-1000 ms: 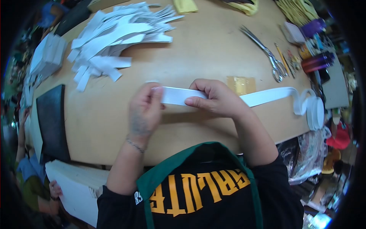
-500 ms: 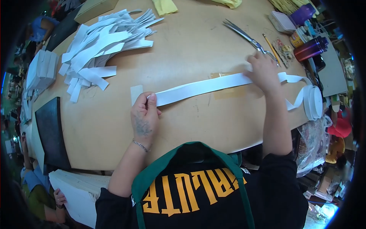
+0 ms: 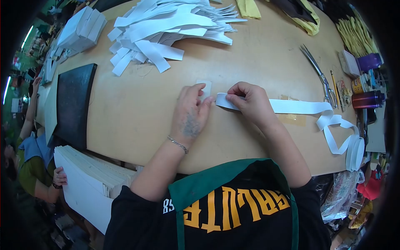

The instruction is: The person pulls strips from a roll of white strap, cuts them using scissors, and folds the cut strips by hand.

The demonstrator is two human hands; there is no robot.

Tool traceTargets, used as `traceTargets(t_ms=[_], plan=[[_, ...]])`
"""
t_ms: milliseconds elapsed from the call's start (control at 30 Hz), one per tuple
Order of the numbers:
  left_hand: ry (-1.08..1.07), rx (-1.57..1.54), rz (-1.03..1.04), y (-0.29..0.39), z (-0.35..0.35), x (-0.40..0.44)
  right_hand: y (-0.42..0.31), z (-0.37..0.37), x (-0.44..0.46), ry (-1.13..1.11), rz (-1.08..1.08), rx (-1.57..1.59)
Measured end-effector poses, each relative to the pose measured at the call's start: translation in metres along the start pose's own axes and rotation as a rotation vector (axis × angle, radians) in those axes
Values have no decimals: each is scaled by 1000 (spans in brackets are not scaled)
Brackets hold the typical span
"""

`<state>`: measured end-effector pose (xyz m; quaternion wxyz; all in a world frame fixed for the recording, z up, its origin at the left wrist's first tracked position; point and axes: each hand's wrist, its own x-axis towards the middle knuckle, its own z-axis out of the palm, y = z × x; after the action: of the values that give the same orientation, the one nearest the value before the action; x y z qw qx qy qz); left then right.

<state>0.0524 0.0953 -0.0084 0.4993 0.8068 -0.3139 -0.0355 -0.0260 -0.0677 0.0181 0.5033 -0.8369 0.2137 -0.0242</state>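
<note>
Right hand (image 3: pixel 250 102) moved leftward, pinching flat white band (image 3: pixel 293 106)

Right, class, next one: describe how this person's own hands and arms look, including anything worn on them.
The left hand has a dark, tattoo-like marking on its back and a silvery chain bracelet at the wrist. The right hand is ungloved too. Both black sleeves are short.
</note>
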Motion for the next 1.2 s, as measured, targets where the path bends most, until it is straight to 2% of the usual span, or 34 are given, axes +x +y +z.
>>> traceTargets(t_ms=[200, 400, 500, 533, 600, 667, 800, 1000, 1200], plan=[[-34, 273, 190, -9, -12, -6, -15, 11, 5, 7, -83, -128], [-9, 148, 142, -3, -1, 4, -1, 4, 15, -45, -55, 40], [-138, -132, -167, 1, -2, 11, 11, 1, 16, -45, -46, 132], [-149, -136, -179, 3, -2, 13, 12, 0, 15, -48, -32, 153], [-174, -143, -203, 5, -3, 16, 11, -2, 10, -63, -112, 153], [-170, -154, -226, 7, -1, 18, 6, -3, 5, -65, -296, 88], [-164, -81, -217, 5, 1, 19, 13, -1, 5, 37, -563, -120], [-166, -32, -259, 5, 2, 21, 21, 7, 1, 89, -594, -170], [-142, 36, -171, 1, 7, 19, 18, 4, 9, 101, -783, -398]])
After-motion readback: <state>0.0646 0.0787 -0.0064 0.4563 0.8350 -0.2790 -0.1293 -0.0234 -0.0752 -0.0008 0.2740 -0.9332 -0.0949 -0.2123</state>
